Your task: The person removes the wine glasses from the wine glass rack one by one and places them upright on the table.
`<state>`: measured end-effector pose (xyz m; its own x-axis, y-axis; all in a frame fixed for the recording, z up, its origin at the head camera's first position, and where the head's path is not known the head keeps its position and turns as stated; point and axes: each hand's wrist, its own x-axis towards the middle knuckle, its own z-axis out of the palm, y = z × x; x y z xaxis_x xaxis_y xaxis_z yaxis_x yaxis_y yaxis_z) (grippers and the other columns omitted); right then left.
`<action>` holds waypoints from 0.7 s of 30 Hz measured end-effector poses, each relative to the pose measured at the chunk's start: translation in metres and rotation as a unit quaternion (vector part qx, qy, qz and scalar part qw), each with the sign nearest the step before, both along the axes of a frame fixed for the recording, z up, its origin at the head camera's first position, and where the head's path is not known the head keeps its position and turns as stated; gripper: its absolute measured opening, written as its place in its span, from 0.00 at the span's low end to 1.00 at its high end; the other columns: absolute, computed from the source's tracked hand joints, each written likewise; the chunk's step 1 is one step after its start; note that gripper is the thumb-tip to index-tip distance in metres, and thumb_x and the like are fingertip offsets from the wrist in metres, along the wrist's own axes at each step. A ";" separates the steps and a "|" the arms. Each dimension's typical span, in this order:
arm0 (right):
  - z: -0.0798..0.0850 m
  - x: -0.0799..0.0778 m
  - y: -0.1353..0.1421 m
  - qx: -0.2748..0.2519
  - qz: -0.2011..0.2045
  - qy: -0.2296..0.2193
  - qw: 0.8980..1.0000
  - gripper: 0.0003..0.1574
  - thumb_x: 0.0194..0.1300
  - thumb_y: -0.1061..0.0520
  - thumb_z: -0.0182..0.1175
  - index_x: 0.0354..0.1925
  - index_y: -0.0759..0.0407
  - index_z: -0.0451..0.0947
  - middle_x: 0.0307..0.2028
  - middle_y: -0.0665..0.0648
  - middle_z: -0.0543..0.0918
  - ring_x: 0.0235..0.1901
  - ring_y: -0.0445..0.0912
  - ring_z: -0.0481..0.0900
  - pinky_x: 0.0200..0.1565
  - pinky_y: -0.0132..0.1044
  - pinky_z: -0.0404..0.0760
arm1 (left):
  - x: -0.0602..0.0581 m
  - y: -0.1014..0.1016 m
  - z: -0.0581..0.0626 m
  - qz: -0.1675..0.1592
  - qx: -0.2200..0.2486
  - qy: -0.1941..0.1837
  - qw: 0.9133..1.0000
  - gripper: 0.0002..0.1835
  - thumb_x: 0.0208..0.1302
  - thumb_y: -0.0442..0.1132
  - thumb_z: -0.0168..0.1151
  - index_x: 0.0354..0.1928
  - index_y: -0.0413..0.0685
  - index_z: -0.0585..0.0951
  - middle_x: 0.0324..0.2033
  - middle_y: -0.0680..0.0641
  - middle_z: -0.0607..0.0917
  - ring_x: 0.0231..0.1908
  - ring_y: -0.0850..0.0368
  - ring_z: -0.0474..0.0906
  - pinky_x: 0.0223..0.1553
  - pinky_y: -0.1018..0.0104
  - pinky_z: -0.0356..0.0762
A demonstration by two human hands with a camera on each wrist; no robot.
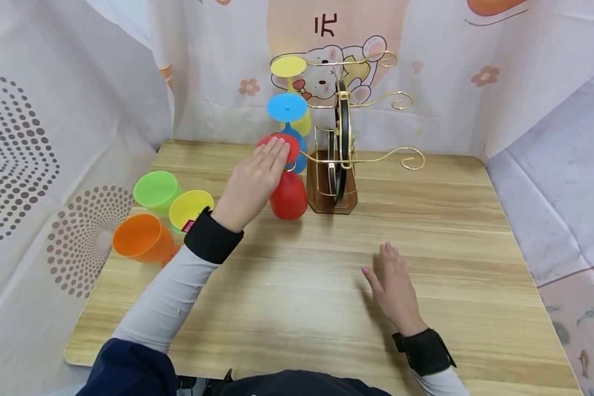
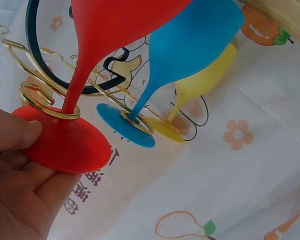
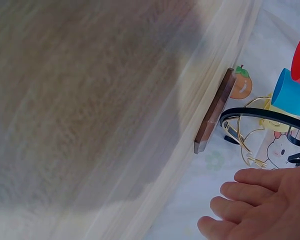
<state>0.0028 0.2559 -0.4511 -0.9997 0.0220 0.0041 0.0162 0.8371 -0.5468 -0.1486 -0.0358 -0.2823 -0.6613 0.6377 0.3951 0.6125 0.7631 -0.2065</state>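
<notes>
My left hand (image 1: 255, 179) pinches the round foot of a red plastic goblet (image 1: 289, 197), thumb on one face and fingers on the other in the left wrist view. The goblet hangs upside down, its stem inside a gold wire loop (image 2: 50, 107) of the rack. Behind it a blue goblet (image 1: 287, 108) and a yellow goblet (image 1: 289, 66) hang bowl-down from the same rack (image 1: 333, 204), which has a wooden base. My right hand (image 1: 395, 291) is over the front right of the table, fingers extended and holding nothing.
A green goblet (image 1: 157, 190), a yellow goblet (image 1: 191, 208) and an orange goblet (image 1: 143, 238) are grouped at the table's left edge. Curled gold arms (image 1: 413, 159) stick out from the rack's right side. A printed curtain (image 1: 218, 118) hangs behind the wooden table (image 1: 297, 308).
</notes>
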 end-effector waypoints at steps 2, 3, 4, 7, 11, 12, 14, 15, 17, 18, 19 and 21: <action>0.000 0.001 0.000 -0.001 -0.001 -0.002 1.000 0.47 0.72 0.41 0.50 0.73 0.70 0.49 0.73 0.72 0.52 0.73 0.67 0.50 0.72 0.61 0.51 | -0.002 0.002 0.002 -0.001 0.003 -0.004 1.000 0.30 0.59 0.31 0.65 0.64 0.34 0.71 0.60 0.37 0.77 0.63 0.44 0.74 0.63 0.54 0.72; 0.000 0.001 0.000 -0.002 -0.001 -0.004 1.000 0.46 0.72 0.41 0.49 0.73 0.70 0.48 0.73 0.72 0.52 0.73 0.67 0.50 0.72 0.61 0.51 | -0.002 0.003 0.003 -0.001 0.003 -0.006 1.000 0.30 0.59 0.31 0.65 0.64 0.34 0.70 0.61 0.37 0.77 0.63 0.44 0.74 0.64 0.54 0.71; 0.001 0.001 0.000 -0.002 -0.002 -0.008 1.000 0.46 0.72 0.42 0.49 0.73 0.69 0.48 0.73 0.72 0.51 0.73 0.66 0.49 0.72 0.61 0.51 | -0.003 0.004 0.004 -0.001 0.002 -0.008 1.000 0.30 0.59 0.31 0.64 0.64 0.34 0.70 0.61 0.37 0.77 0.63 0.44 0.74 0.64 0.54 0.71; 0.001 0.002 0.000 -0.003 -0.003 -0.014 1.000 0.46 0.72 0.42 0.49 0.73 0.69 0.48 0.73 0.72 0.51 0.74 0.66 0.48 0.72 0.61 0.51 | -0.005 0.008 0.006 -0.001 -0.003 -0.009 1.000 0.29 0.60 0.31 0.64 0.64 0.34 0.70 0.61 0.37 0.77 0.64 0.45 0.73 0.64 0.54 0.71; 0.002 0.002 0.000 0.001 -0.004 -0.014 1.000 0.45 0.73 0.43 0.49 0.73 0.69 0.48 0.74 0.71 0.51 0.74 0.66 0.49 0.73 0.61 0.50 | -0.005 0.014 0.008 -0.007 -0.009 -0.005 1.000 0.29 0.60 0.32 0.64 0.64 0.35 0.71 0.61 0.38 0.77 0.63 0.45 0.73 0.64 0.54 0.71; 0.002 0.002 0.000 0.001 -0.004 -0.012 1.000 0.45 0.73 0.43 0.49 0.73 0.69 0.48 0.74 0.71 0.51 0.74 0.66 0.49 0.73 0.60 0.50 | -0.005 0.015 0.009 -0.009 -0.009 -0.002 1.000 0.29 0.60 0.32 0.64 0.64 0.35 0.71 0.61 0.38 0.77 0.63 0.45 0.74 0.64 0.54 0.71; 0.002 0.002 0.000 0.001 -0.004 -0.010 1.000 0.45 0.72 0.43 0.49 0.73 0.69 0.48 0.73 0.71 0.51 0.73 0.66 0.49 0.73 0.60 0.50 | -0.003 0.017 0.010 -0.017 -0.009 0.005 1.000 0.29 0.59 0.31 0.64 0.64 0.35 0.72 0.60 0.38 0.78 0.63 0.45 0.74 0.63 0.54 0.72; 0.003 0.002 0.000 0.001 -0.005 -0.008 1.000 0.45 0.72 0.43 0.49 0.73 0.69 0.48 0.73 0.71 0.51 0.73 0.66 0.49 0.73 0.60 0.50 | -0.002 0.018 0.010 -0.021 -0.010 0.011 1.000 0.28 0.59 0.31 0.64 0.63 0.35 0.72 0.60 0.38 0.78 0.62 0.45 0.75 0.63 0.54 0.72; 0.003 0.002 0.000 -0.001 -0.004 -0.006 1.000 0.45 0.72 0.43 0.50 0.73 0.69 0.49 0.73 0.72 0.52 0.73 0.66 0.50 0.73 0.60 0.50 | 0.000 0.020 0.010 -0.030 -0.011 0.023 0.999 0.28 0.59 0.31 0.64 0.63 0.35 0.73 0.59 0.38 0.79 0.61 0.45 0.76 0.62 0.54 0.73; 0.003 0.002 0.000 -0.001 -0.004 -0.005 1.000 0.45 0.72 0.43 0.50 0.73 0.70 0.49 0.73 0.72 0.52 0.73 0.66 0.50 0.73 0.60 0.50 | 0.002 0.021 0.009 -0.034 -0.011 0.030 0.999 0.28 0.59 0.32 0.64 0.62 0.35 0.73 0.59 0.38 0.79 0.61 0.45 0.76 0.62 0.54 0.73; 0.003 0.002 0.000 -0.001 -0.004 -0.004 1.000 0.45 0.72 0.43 0.50 0.73 0.70 0.49 0.73 0.72 0.52 0.73 0.66 0.50 0.73 0.60 0.51 | 0.004 0.022 0.009 -0.039 -0.011 0.035 0.999 0.28 0.59 0.32 0.65 0.62 0.35 0.73 0.59 0.38 0.79 0.61 0.45 0.76 0.62 0.55 0.73; 0.002 0.002 0.000 -0.002 -0.004 -0.004 1.000 0.45 0.72 0.44 0.50 0.72 0.70 0.49 0.73 0.72 0.52 0.73 0.66 0.50 0.73 0.60 0.51 | 0.008 0.023 0.008 -0.048 -0.010 0.046 0.998 0.28 0.58 0.32 0.66 0.62 0.35 0.74 0.58 0.38 0.80 0.60 0.46 0.77 0.61 0.55 0.74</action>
